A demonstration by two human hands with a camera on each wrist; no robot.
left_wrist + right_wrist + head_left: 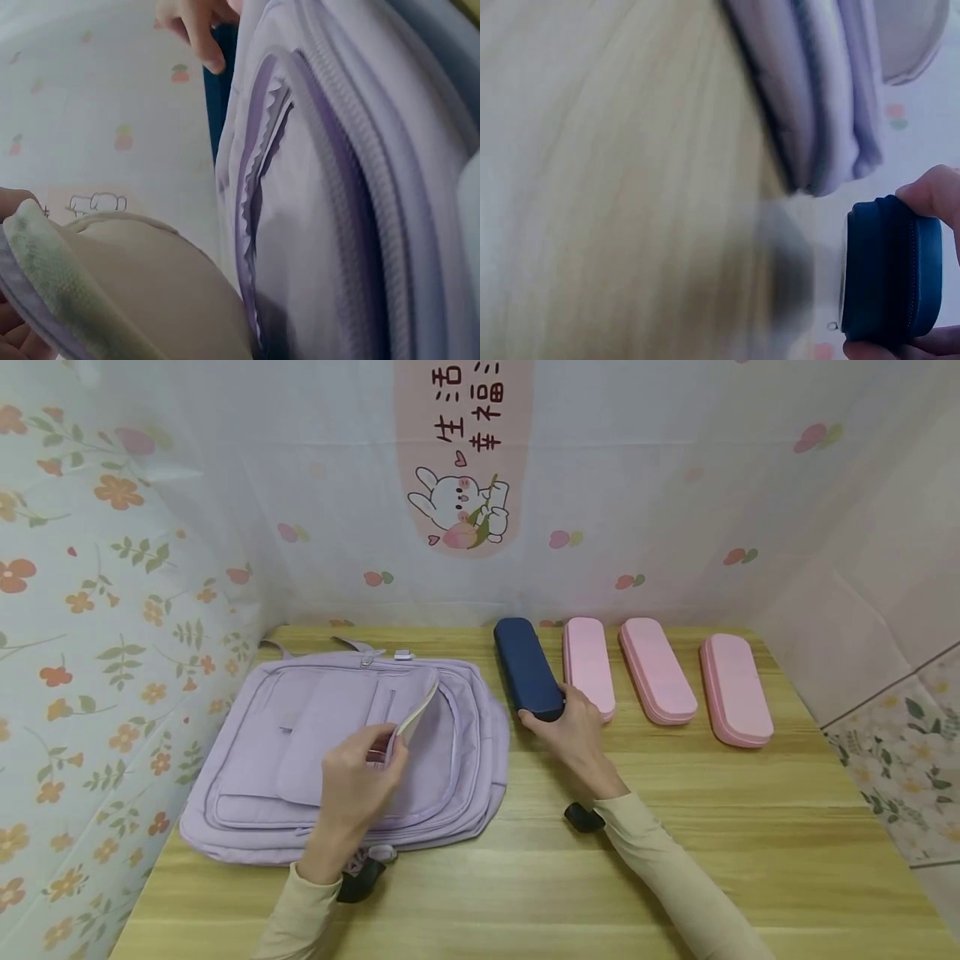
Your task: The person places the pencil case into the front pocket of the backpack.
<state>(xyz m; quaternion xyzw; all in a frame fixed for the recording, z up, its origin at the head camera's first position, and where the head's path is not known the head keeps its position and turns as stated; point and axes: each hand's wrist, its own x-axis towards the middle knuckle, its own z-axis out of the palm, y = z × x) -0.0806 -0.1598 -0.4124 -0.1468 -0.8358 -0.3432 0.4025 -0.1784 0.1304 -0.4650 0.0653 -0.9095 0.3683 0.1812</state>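
Observation:
A lilac backpack [322,735] lies flat on the left of the table. My left hand [363,777] pinches the edge of its front pocket flap [412,714] and holds it lifted; the pale lining [150,270] and the pocket's zipper opening show in the left wrist view. A navy blue zippered pencil case [525,664] is just right of the backpack. The right hand [573,735] grips its near end, thumb on one side and fingers on the other. In the right wrist view the end of the navy case [892,270] sits between thumb and fingers.
To the right of the navy case lie three pink pencil cases, a near one [589,664], a middle one [657,668] and a far right one [737,689]. A patterned cloth [337,552] stands as a wall behind the wooden table [675,827].

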